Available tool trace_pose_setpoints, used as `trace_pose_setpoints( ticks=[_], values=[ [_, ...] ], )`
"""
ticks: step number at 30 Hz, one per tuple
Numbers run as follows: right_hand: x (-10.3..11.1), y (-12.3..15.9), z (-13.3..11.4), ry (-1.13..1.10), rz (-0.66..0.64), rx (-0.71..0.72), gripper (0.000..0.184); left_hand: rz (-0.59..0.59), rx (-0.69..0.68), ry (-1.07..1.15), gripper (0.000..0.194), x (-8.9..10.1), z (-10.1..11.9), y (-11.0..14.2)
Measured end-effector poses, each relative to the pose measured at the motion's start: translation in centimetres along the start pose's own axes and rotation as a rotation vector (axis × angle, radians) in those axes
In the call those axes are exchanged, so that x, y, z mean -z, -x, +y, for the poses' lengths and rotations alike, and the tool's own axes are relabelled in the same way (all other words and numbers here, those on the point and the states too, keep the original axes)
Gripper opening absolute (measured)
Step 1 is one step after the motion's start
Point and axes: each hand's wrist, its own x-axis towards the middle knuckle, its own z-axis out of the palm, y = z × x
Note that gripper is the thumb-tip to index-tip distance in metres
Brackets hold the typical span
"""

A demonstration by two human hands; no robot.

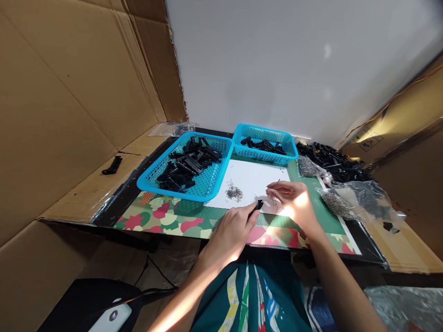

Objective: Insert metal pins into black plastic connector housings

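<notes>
My left hand (235, 228) is closed around a small black plastic part (259, 205), whose end sticks out past thumb and forefinger. To its right, my right hand (292, 198) is raised over the white sheet (221, 199), fingertips pinched on a thin metal piece (277, 183), perhaps a wire or spring. A few reddish-looking thin pieces (275, 203) lie under that hand, partly hidden by it. Left of both hands, a pile of tiny metal pieces (234, 192) rests on the sheet.
A large blue basket (211, 196) of black parts stands at the left; a smaller blue basket (277, 158) sits behind. Black parts (332, 161) are heaped at the right, near clear bags of metal pieces (341, 203). One black part (112, 165) lies on cardboard far left.
</notes>
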Motion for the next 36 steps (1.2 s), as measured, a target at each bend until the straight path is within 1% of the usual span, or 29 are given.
trace_pose_setpoints(
  ticks=[2,6,11,18,23,29,32,34,36],
  values=[
    [-0.8,0.4,0.3,-0.056,0.033,-0.045,0.019,0.011,0.000,-0.039,0.046,-0.2,-0.2,0.0],
    [-1.6,0.7,0.7,-0.077,0.044,-0.062,0.025,0.016,-0.007,-0.071,0.049,-0.4,-0.4,0.0],
    [-1.7,0.6,0.9,-0.042,0.023,-0.055,0.030,0.016,-0.025,-0.066,0.048,-0.4,-0.3,0.0],
    [-1.6,0.6,0.3,0.060,0.000,-0.017,0.029,-0.012,-0.014,-0.049,0.049,0.0,0.1,0.0],
    [-1.9,0.8,0.1,0.116,0.018,0.005,0.030,-0.028,0.011,-0.070,0.051,0.1,0.3,0.0],
    [-2.1,1.2,0.1,0.149,0.003,0.027,0.032,-0.031,0.006,-0.032,0.048,0.3,0.5,0.0],
    [-2.3,0.9,0.1,0.157,0.012,0.042,0.032,0.013,0.002,0.042,0.047,0.2,0.2,0.0],
    [-2.2,0.3,0.3,0.183,0.019,0.051,0.029,0.080,-0.008,0.124,0.047,-0.1,-0.3,-0.1],
    [-1.9,-0.7,0.6,0.238,-0.003,0.052,0.025,0.161,-0.012,0.194,0.046,-0.3,-0.8,-0.2]
  ],
)
